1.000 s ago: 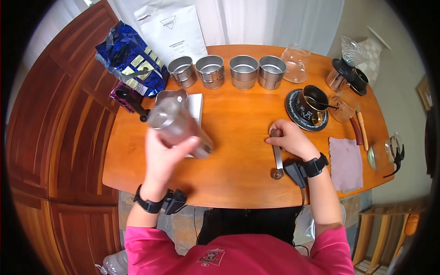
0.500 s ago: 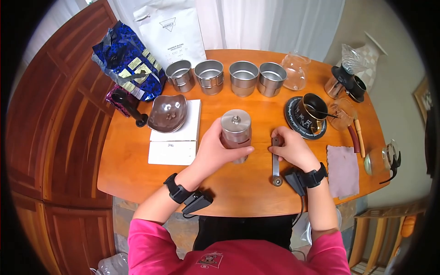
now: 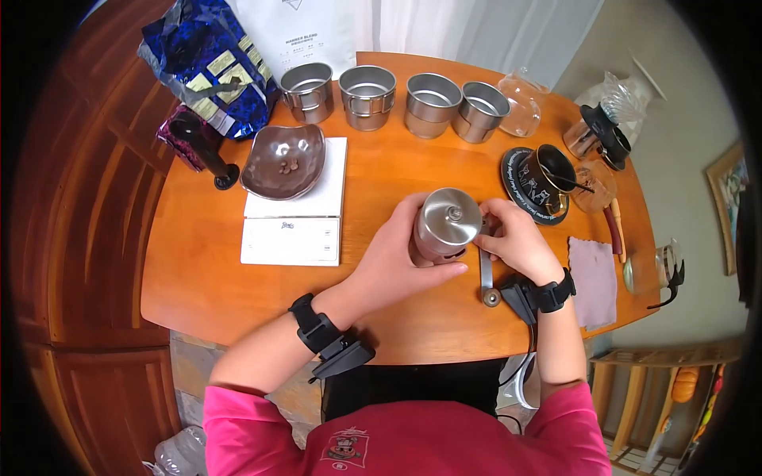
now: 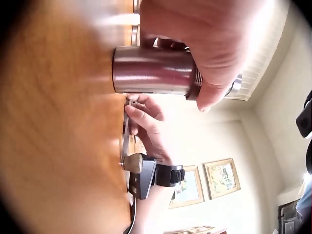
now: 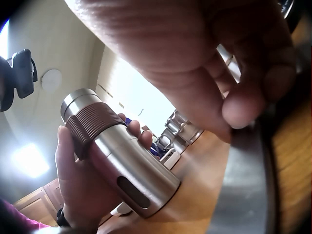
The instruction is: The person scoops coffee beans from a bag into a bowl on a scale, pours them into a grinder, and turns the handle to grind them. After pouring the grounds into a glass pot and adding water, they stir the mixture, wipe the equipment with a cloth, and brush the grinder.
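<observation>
My left hand [image 3: 389, 254] holds an upright manual coffee grinder [image 3: 449, 218] near its top, thumb on the near side. In the left wrist view the grinder's metal body [image 4: 151, 70] has its base right at the tabletop. A brown ribbed band [image 5: 95, 124] and a dark slot in its side show in the right wrist view. No crank sits on the bare top stud. Just right of it, my right hand [image 3: 520, 242] pinches one end of the flat metal crank handle [image 3: 486, 274] between thumb and fingers. The crank's knob [image 4: 132, 163] points toward my body, low over the table.
Left of the hands, a brown bowl [image 3: 266, 170] with a few beans sits on a white scale [image 3: 290, 242]. Several metal cups [image 3: 369, 107] line the back. At right are a black cup [image 3: 548, 170] on a saucer and a mauve cloth [image 3: 594, 278].
My left hand has carried the grinder from beside the bowl at left over to the right, up next to the right hand. The right hand keeps its pinch on the crank handle.
</observation>
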`<state>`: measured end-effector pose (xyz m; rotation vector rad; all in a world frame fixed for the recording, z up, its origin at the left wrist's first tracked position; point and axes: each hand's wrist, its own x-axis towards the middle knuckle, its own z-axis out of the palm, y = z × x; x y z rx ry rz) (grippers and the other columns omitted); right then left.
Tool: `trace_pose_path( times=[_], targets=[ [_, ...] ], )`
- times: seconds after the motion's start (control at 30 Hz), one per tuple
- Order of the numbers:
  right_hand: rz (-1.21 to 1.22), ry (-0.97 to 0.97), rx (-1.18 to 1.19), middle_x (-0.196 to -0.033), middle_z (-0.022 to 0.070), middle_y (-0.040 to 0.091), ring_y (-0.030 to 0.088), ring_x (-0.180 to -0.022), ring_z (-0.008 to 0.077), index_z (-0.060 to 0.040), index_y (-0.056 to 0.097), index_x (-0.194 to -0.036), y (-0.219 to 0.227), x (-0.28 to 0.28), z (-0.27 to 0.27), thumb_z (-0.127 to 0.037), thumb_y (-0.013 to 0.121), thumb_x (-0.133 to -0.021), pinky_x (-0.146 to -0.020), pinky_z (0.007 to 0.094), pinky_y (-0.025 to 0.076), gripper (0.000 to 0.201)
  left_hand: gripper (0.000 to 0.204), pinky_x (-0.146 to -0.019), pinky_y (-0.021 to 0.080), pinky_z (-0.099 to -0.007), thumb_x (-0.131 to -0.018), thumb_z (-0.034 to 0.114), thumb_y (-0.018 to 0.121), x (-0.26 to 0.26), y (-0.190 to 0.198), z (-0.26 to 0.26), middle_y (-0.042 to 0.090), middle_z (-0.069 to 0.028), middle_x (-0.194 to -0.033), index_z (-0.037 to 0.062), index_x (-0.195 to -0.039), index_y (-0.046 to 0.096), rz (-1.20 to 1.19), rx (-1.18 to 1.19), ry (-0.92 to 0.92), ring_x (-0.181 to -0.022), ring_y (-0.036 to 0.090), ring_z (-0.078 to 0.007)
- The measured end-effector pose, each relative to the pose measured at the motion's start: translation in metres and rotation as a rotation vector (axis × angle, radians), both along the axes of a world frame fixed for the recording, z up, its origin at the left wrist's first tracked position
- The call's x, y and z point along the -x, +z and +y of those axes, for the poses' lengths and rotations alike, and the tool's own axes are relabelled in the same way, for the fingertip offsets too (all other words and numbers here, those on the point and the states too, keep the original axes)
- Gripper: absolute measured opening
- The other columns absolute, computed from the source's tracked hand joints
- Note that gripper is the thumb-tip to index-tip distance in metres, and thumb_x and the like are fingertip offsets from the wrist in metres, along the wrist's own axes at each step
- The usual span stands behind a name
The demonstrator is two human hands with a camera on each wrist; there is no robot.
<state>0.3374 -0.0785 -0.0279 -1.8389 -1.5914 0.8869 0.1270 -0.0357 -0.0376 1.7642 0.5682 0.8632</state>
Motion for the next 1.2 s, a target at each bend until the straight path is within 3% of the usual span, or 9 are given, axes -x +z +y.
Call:
trace_pose_path(
  times=[0.1,0.27,0.43,0.57,0.63,0.83,0.97,1.07,1.2],
  targets=[
    [-0.010,-0.008,-0.012,-0.078,0.0103,0.048,0.055,-0.051,0.0159,0.0012,0.050,-0.089,-0.002,0.000,-0.001,0.002,0.066,-0.069,-0.049,0.0277,0.045,0.026,0.080,-0.094,0.037,-0.0319,-0.066,0.021,0.078,0.002,-0.002,0.002,0.045,-0.0117,-0.120,0.0012,-0.127,0.031,-0.016,0.131,-0.055,-0.112,0.045,-0.0186],
    [-0.062,-0.003,-0.067,-0.079,0.0097,0.049,0.057,-0.053,0.0156,0.0006,0.050,-0.090,-0.004,0.001,-0.002,0.002,0.065,-0.070,-0.050,0.0262,0.045,0.026,0.083,-0.097,0.035,-0.0336,-0.066,0.020,0.078,0.002,-0.008,0.004,0.043,-0.0152,-0.124,-0.0014,-0.128,0.028,-0.064,0.284,-0.138,-0.117,0.042,-0.0216],
    [-0.085,0.012,-0.102,-0.078,0.0086,0.047,0.056,-0.054,0.0144,0.0003,0.051,-0.093,-0.002,0.003,-0.003,0.002,0.064,-0.070,-0.049,0.0256,0.045,0.026,0.081,-0.096,0.037,-0.0345,-0.066,0.021,0.077,0.002,-0.015,0.006,0.045,-0.0166,-0.122,-0.0013,-0.127,0.029,-0.033,0.163,-0.102,-0.115,0.046,-0.0232],
    [-0.177,-0.074,-0.128,-0.064,0.0015,0.047,0.049,-0.053,0.0077,0.0004,0.053,-0.090,0.025,-0.005,0.017,-0.003,0.063,-0.076,-0.046,0.0222,0.040,0.018,0.076,-0.092,0.040,-0.0341,-0.066,0.019,0.078,-0.001,-0.023,0.007,0.048,-0.0146,-0.118,0.0012,-0.124,0.033,-0.044,0.127,-0.081,-0.111,0.049,-0.0228],
    [-0.182,0.066,-0.228,-0.065,-0.0002,0.048,0.047,-0.053,0.0060,-0.0004,0.054,-0.087,0.039,-0.009,0.041,-0.006,0.062,-0.078,-0.047,0.0205,0.039,0.014,0.075,-0.091,0.040,-0.0341,-0.065,0.018,0.078,-0.001,-0.025,0.008,0.049,-0.0144,-0.117,0.0018,-0.123,0.033,-0.074,0.205,-0.129,-0.109,0.050,-0.0230],
    [0.113,0.517,0.132,-0.070,-0.0002,0.057,0.051,-0.054,0.0049,-0.0022,0.055,-0.091,0.071,0.037,0.122,-0.025,0.057,-0.087,-0.049,0.0182,0.041,0.023,0.076,-0.091,0.040,-0.0349,-0.064,0.019,0.078,0.000,-0.024,0.011,0.048,-0.0160,-0.116,0.0018,-0.123,0.033,-0.067,0.108,-0.122,-0.109,0.050,-0.0245],
    [0.066,0.567,0.292,-0.073,0.0022,0.059,0.053,-0.055,0.0062,-0.0021,0.051,-0.102,0.060,0.075,0.160,-0.032,0.051,-0.090,-0.052,0.0188,0.044,0.032,0.075,-0.091,0.039,-0.0351,-0.065,0.020,0.078,0.002,-0.024,0.012,0.048,-0.0167,-0.116,0.0010,-0.123,0.034,-0.069,0.058,-0.101,-0.110,0.049,-0.0252],
    [-0.020,0.595,0.296,-0.072,0.0023,0.059,0.055,-0.055,0.0066,-0.0020,0.051,-0.100,0.057,0.098,0.170,-0.034,0.051,-0.090,-0.050,0.0182,0.044,0.033,0.074,-0.092,0.039,-0.0353,-0.065,0.022,0.077,0.001,-0.024,0.014,0.049,-0.0177,-0.116,-0.0002,-0.122,0.035,-0.093,0.084,-0.140,-0.110,0.049,-0.0265],
    [0.105,0.614,0.342,-0.073,0.0049,0.061,0.058,-0.055,0.0082,-0.0005,0.047,-0.097,0.045,0.114,0.178,-0.036,0.052,-0.089,-0.046,0.0171,0.044,0.037,0.074,-0.091,0.040,-0.0352,-0.065,0.022,0.077,0.000,-0.026,0.015,0.049,-0.0184,-0.116,-0.0002,-0.122,0.036,-0.104,0.073,-0.136,-0.110,0.050,-0.0266]
  ],
)
